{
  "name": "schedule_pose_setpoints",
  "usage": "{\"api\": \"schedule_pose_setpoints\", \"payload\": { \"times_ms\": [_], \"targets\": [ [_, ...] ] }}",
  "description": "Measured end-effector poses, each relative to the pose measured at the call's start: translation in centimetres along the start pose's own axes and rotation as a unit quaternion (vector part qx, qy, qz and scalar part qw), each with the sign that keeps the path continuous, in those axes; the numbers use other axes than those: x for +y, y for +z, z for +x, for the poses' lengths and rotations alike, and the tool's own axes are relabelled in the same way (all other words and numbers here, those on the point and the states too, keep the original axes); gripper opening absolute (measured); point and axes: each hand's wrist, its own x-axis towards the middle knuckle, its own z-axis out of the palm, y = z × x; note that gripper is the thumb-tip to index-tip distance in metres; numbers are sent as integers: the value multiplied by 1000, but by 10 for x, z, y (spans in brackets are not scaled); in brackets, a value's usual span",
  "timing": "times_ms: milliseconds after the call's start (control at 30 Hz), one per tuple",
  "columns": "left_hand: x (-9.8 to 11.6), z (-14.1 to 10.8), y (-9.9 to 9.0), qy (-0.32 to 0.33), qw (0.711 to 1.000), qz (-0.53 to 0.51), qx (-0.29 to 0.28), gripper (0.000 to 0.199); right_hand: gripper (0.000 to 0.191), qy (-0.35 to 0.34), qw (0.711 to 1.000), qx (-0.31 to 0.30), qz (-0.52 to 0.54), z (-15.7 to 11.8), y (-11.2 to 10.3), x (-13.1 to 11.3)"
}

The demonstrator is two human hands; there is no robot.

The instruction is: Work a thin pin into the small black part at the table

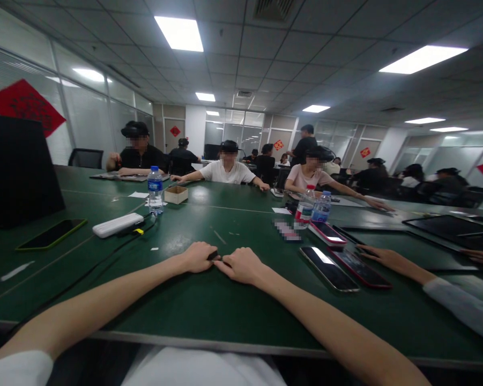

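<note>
Both arms reach forward over the green table (pixel 177 311), and my hands meet near its middle. My left hand (pixel 198 257) is closed, with a small black object (pixel 212 255) showing at its fingers; its kind is too small to tell. Close against it on the right, my right hand (pixel 243 264) has its fingers curled in and its thumb pointing left towards the left hand. Whatever lies under the right fingers is hidden.
Left are a white power bank (pixel 118 224), a cable, a green-edged phone (pixel 52 234), a water bottle (pixel 155 190) and a small box (pixel 176 194). Right are several phones (pixel 329 268), two bottles (pixel 304 209) and a neighbour's hand (pixel 389 262). People sit opposite.
</note>
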Motion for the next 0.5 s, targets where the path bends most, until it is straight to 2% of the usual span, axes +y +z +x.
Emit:
{"api": "schedule_pose_setpoints", "payload": {
  "times_ms": [300,500],
  "targets": [
    [-1,0,4,11,1000,10,18,39,78,31,999,-5,-4,2,7,22],
    [-2,0,4,25,999,19,26,39,77,33,999,-15,12,3,9,24]
  ]
}}
